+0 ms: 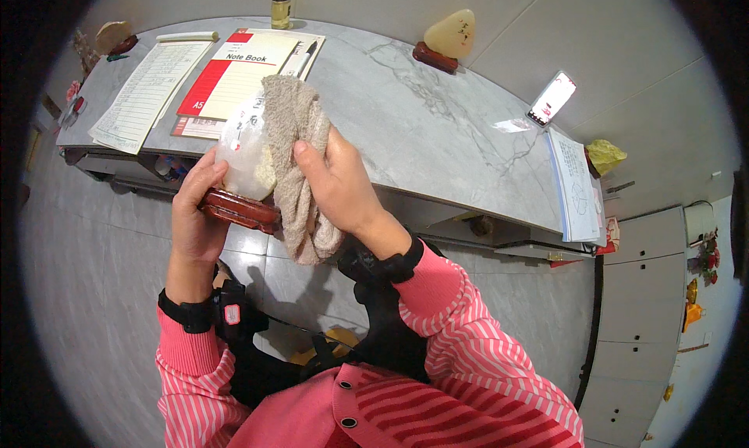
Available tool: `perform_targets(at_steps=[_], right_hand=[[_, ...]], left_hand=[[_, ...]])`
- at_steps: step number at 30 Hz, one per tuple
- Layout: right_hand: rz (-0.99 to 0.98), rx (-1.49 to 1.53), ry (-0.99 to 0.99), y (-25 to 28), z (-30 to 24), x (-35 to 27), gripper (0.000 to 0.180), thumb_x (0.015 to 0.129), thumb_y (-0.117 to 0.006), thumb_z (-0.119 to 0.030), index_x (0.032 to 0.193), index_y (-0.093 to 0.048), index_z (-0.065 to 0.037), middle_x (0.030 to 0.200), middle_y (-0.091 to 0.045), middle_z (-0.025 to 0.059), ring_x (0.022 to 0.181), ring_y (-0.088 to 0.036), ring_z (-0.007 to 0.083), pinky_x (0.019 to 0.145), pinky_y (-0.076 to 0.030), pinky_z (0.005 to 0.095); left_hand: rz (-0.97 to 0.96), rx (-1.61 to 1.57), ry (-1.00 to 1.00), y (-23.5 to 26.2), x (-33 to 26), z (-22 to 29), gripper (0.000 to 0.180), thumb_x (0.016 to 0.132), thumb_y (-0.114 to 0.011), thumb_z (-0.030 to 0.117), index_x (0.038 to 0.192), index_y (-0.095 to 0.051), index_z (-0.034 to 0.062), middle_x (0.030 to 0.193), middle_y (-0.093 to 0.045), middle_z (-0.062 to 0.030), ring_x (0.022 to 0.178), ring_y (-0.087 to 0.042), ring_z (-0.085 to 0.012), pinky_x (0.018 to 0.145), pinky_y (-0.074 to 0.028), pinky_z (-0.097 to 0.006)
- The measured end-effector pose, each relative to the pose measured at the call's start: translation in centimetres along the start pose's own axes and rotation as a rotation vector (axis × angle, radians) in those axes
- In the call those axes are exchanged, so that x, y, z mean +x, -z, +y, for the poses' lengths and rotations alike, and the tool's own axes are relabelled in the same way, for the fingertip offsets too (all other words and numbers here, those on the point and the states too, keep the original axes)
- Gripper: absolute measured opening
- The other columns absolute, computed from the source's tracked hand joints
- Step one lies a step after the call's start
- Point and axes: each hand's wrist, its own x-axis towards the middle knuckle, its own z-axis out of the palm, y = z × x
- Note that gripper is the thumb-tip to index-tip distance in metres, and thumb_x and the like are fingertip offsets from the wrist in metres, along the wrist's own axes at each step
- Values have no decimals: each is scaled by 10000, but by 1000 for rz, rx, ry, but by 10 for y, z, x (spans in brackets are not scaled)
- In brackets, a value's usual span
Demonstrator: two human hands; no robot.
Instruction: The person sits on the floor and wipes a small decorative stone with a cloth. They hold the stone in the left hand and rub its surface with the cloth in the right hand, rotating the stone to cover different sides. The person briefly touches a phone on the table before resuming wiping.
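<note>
A pale, translucent ornamental stone (243,155) with dark writing and a small red mark stands in a glossy reddish-brown wooden base (240,209). I hold it up in front of the desk's near edge. My left hand (197,206) grips the left side of the stone and base, thumb against the stone's face. My right hand (342,181) is closed on a beige-grey towel (300,167), thumb on top. The towel lies against the stone's right side, hiding part of it, and its loose end hangs below the base.
On the grey marbled desk (406,128) lie notebooks (226,74), a written sheet pad (152,97) and papers (573,187). A yellowish stone on a stand (452,38), a small bottle (282,3) and a propped phone (552,99) stand along the back. Cabinets (636,315) line the right.
</note>
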Motion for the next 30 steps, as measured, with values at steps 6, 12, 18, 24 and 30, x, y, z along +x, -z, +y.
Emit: perform_targets(at_steps=[6, 12, 18, 24, 30], right_hand=[[10, -149, 111, -4, 2, -2, 284, 920, -548, -196, 1077, -532, 40, 937, -610, 271, 878, -597, 472, 737, -485, 465], [42, -358, 224, -7, -1, -4, 276, 884, -583, -171, 1007, -519, 67, 894, -559, 253, 803, -570, 475, 683, -470, 494], [37, -505, 214, -6, -13, -9, 335, 853, -603, -154, 1100, -535, 63, 986, -531, 218, 835, -587, 415, 668, -490, 464], [-103, -597, 367, -3, -19, -15, 425, 738, -656, -144, 1144, -573, -52, 1032, -529, 172, 928, -597, 360, 696, -533, 427], [-119, -594, 401, -2, -16, -15, 424, 711, -672, -157, 1123, -592, -99, 1036, -527, 161, 930, -600, 349, 668, -540, 426]], left_hand=[[67, 71, -49, 4, 0, 1, 504, 894, -540, 214, 1316, -484, -56, 1241, -597, -136, 1130, -583, -209, 992, -424, -323], [72, 58, -78, 3, 1, 1, 502, 899, -540, 213, 1323, -480, -50, 1248, -595, -126, 1131, -581, -205, 988, -425, -319], [73, -5, -87, 7, 3, -1, 469, 913, -570, 185, 1318, -491, -37, 1264, -578, -112, 1150, -568, -200, 959, -459, -337], [176, -12, -104, 13, 10, -1, 480, 913, -537, 219, 1322, -487, -27, 1254, -589, -108, 1144, -565, -204, 998, -408, -328], [66, 25, -107, 10, 8, 3, 440, 915, -569, 229, 1287, -517, 1, 1235, -587, -88, 1141, -566, -200, 982, -422, -334]])
